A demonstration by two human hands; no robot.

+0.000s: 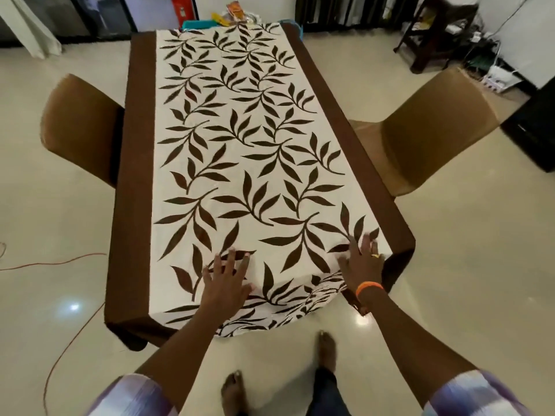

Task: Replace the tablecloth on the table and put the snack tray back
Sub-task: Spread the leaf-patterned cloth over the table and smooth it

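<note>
A: What is each grip doing?

B: The left hand lies flat with its fingers spread, palm down on the tablecloth close to the near end of the desk. It has hold of nothing. The right hand is the same: spread wide and pressed on the cloth by the near right corner, with an orange band on its wrist.

A: And the cloth itself?

B: It is white with dark brown leaves and brown borders, and it runs the whole length of the desk. The brown borders hang over both long sides. At the near end the printed part droops over the edge in loose folds.

A: Where is the snack tray?

B: At the far end, beyond the cloth, a teal tray with bright packets shows. Whether it sits on the desk or behind it I cannot tell.

A: Anything around it?

B: One brown chair at the left, another chair at the right, and bare feet on the pale floor.
</note>
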